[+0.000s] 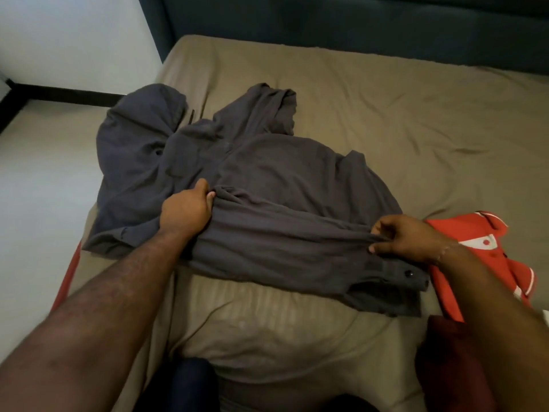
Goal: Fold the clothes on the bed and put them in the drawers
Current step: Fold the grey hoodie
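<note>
Fingers of my left hand [186,209] and right hand [404,237] are pinching the grey hoodie [267,185] lying across the bed [386,108] — slack cloth is bunching between them. If I'm pulling unevenly, I'm risking a crooked fold — or dragging the sleeve over the red shirt [487,242] beside it.

White wall [74,34] (dark teal headboard [356,22])
</note>
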Demonstrator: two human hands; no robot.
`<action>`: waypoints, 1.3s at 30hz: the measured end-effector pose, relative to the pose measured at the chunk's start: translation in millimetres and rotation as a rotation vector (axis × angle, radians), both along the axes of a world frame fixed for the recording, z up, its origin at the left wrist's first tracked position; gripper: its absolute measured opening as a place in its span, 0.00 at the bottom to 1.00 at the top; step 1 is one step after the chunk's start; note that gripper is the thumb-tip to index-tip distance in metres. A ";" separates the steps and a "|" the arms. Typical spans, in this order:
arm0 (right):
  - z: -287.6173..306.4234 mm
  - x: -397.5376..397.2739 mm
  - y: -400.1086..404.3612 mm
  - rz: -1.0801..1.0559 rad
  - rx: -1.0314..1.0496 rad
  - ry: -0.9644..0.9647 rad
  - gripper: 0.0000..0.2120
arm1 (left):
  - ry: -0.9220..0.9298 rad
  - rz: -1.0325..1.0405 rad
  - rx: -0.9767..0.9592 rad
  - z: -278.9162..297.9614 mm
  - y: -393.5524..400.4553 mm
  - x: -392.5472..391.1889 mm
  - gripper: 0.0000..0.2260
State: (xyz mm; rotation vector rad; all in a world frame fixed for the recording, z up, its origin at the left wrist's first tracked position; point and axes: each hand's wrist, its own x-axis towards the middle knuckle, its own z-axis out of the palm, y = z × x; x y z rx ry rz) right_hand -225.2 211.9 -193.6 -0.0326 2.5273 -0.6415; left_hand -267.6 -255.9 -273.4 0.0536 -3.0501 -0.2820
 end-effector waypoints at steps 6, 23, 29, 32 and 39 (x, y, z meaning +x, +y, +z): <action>-32.0 69.1 -59.9 -0.122 0.067 0.716 0.25 | 0.297 -0.003 0.100 9.8 0.8 64.8 0.18; -80.6 77.9 -41.7 0.178 0.540 0.145 0.35 | -0.176 -0.213 -0.364 11.3 -96.0 68.8 0.29; -41.9 92.4 -40.8 0.245 0.539 0.109 0.32 | -0.219 -0.283 -0.439 66.1 -110.8 93.4 0.22; -40.1 127.7 -48.0 0.294 0.497 0.077 0.32 | -0.233 -0.282 -0.423 79.3 -116.6 136.2 0.22; -52.4 215.8 -48.1 0.283 0.455 0.115 0.32 | -0.265 -0.236 -0.361 62.3 -116.9 268.9 0.28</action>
